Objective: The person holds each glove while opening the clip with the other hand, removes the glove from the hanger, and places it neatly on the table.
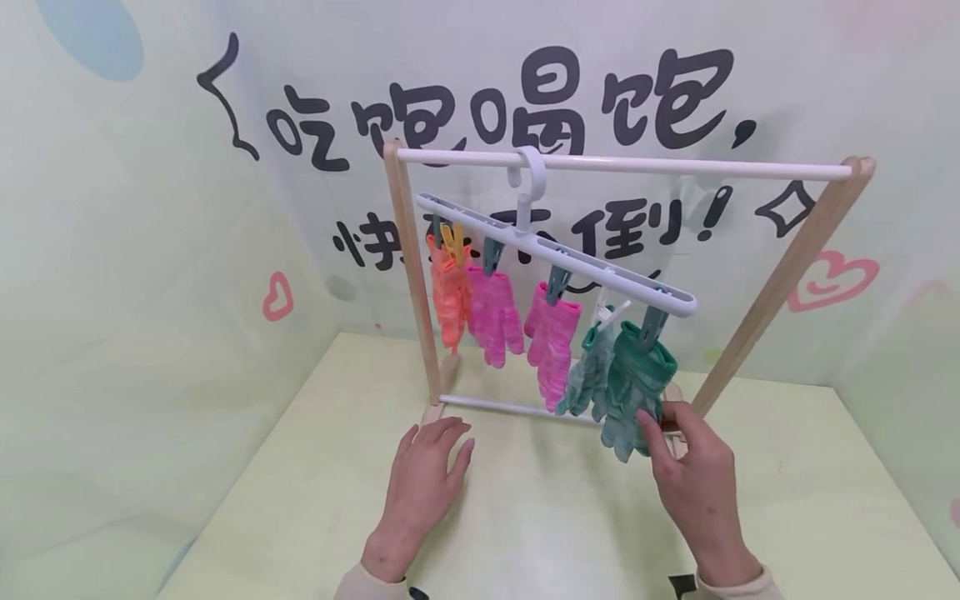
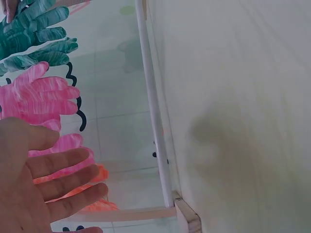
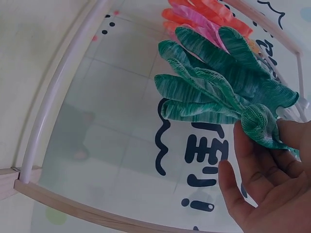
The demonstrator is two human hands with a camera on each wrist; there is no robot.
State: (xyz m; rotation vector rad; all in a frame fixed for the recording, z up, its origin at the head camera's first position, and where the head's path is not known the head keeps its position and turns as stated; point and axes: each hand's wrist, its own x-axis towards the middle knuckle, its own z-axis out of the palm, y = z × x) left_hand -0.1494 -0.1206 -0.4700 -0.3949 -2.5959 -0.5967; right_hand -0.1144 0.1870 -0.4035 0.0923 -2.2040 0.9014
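My right hand pinches the nearer green glove low on its side; in the right wrist view, thumb and fingers meet on its fabric. A teal peg clips this glove to the right end of a white hanger. Beside it hangs another green glove, under a white peg. Two pink gloves and, at the left end, orange gloves also hang there. My left hand is spread low near the rack's left foot, holding nothing; its palm shows in the left wrist view.
The hanger hooks over the white top bar of a rack with slanted wooden posts. A white lower bar joins the posts near the pale tabletop. Behind stands a printed backdrop with black lettering.
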